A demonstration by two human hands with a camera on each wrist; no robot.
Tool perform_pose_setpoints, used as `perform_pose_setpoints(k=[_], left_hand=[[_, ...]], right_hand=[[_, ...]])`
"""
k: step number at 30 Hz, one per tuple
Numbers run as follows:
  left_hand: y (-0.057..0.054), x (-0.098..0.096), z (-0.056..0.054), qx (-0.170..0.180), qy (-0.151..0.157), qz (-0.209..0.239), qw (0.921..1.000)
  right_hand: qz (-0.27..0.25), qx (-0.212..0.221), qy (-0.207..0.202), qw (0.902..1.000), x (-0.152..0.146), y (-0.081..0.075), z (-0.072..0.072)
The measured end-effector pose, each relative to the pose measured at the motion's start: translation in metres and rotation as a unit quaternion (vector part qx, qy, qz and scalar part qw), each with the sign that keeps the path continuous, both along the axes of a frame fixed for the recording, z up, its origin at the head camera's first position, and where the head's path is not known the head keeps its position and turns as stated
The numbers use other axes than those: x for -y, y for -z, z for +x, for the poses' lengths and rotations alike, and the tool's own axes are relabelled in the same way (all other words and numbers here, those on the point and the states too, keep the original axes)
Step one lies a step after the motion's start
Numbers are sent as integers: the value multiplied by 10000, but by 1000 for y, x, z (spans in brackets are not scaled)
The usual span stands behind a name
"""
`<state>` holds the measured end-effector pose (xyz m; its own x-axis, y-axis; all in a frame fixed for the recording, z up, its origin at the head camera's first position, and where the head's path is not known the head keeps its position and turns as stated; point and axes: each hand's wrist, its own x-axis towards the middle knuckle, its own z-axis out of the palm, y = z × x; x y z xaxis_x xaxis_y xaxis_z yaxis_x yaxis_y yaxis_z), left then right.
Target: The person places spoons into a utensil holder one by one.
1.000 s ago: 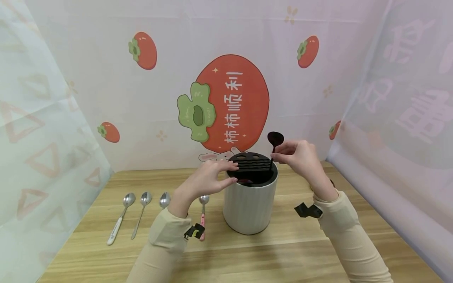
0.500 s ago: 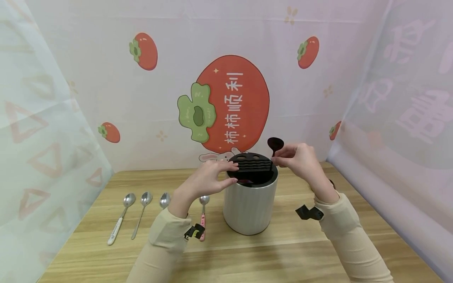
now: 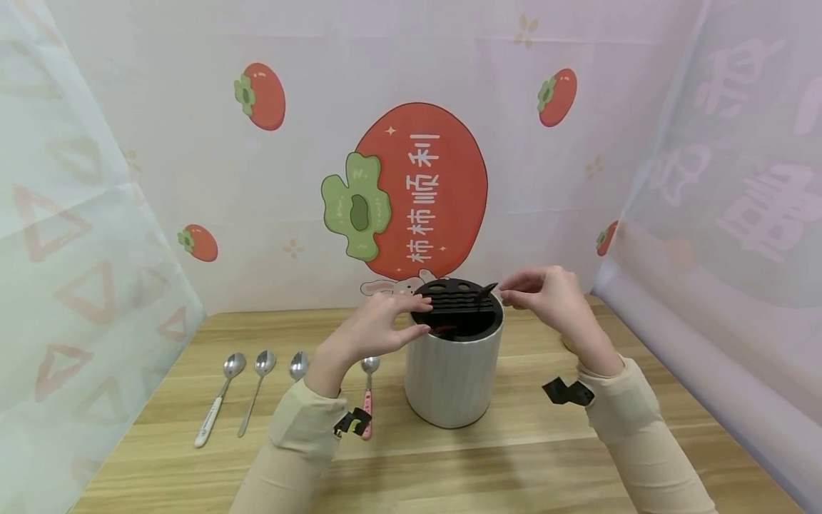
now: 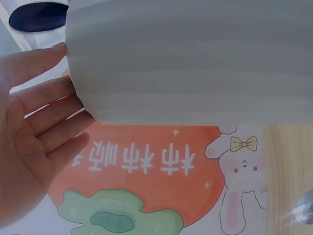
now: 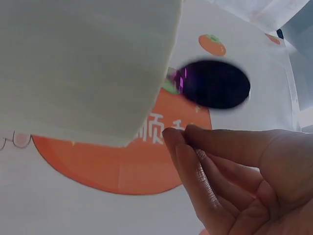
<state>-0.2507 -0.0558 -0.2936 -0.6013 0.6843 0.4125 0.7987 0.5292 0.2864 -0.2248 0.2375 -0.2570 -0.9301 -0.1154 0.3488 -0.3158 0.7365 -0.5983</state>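
Note:
A white ribbed utensil holder (image 3: 452, 382) with a black slotted top (image 3: 452, 300) stands on the table. My left hand (image 3: 375, 323) rests its fingertips and thumb against the holder's left rim, fingers fairly straight. A black spoon (image 3: 486, 291) pokes up at the rim's right side, its handle hidden inside. The right wrist view shows its bowl (image 5: 215, 83) blurred and apart from my fingers. Beside it, my right hand (image 3: 549, 296) has loosely bent fingers that hold nothing. A dark reddish shape (image 3: 443, 330), not clear enough to name, lies within the front opening.
Several metal spoons lie to the left: one with a white handle (image 3: 207, 422), one all metal (image 3: 255, 396), one partly hidden (image 3: 299, 364), one with a pink handle (image 3: 368, 407). A printed cloth backdrop (image 3: 308, 93) rises behind the wooden table (image 3: 449, 471).
The black spoon has gone down into the holder and tipped, so its bowl shows nearly edge-on. My right hand has let it go and moved slightly down and right. The left hand has stayed put.

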Motion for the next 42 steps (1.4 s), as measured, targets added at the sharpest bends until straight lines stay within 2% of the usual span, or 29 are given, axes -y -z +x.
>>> perform_pose_setpoints(k=[4,11,22,31,42], left_hand=[[1,0,0,8,-38,6,10000],[2,1,0,-99,-8,37,9999],[3,1,-1,-193,33,107,9998],[2,1,-1,-258,25,148,9996],[5,0,-1,-250,-11,148,9996]], right_hand=[[-51,-43,111,9999,-9,1,2],[223,-6,288,9993,-24,7,1],[423,450,431,9972,-42,25,-7],[454,822,592,9938,-56,42,-21],[557,1031,667,9909,-72,65,-29]])
